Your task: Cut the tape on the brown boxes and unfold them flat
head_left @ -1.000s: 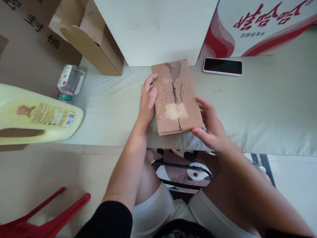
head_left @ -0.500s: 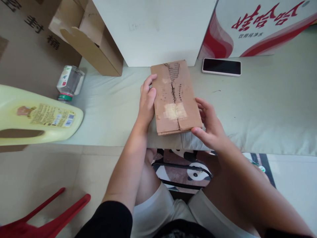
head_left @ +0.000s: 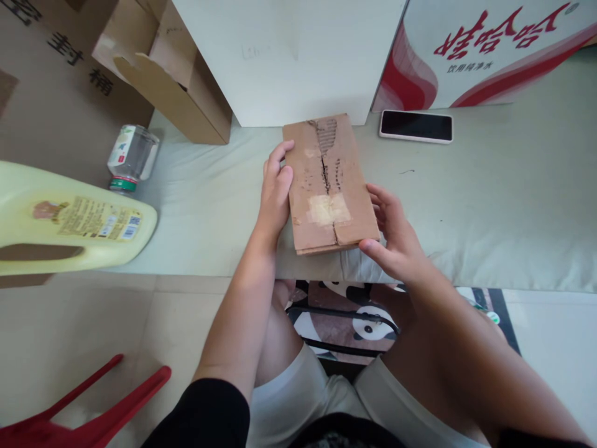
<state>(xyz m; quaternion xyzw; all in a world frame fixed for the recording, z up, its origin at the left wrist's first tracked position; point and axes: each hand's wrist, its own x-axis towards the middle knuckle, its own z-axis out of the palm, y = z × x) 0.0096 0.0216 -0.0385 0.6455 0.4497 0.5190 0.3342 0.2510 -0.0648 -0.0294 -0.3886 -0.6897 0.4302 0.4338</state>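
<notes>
A worn brown cardboard box [head_left: 305, 214] lies in front of me, its flaps closed along a torn middle seam, with a yellowish tape patch near the closer end. My left hand [head_left: 278, 190] grips its left side, thumb and fingers against the edge. On the other side, my right hand [head_left: 394, 233] holds the near right corner, with the thumb at the front edge and the fingers along the side, partly hidden. The box rests on the pale cloth-covered surface [head_left: 489, 205].
A phone [head_left: 416, 126] lies at the right, by a red-and-white carton [head_left: 466, 81]. Behind the box stands a white panel [head_left: 298, 68]. Leftward are an open cardboard box [head_left: 186, 106], a clear jar [head_left: 133, 155] and a yellow jug [head_left: 93, 218]. A red chair [head_left: 116, 398] stands lower left.
</notes>
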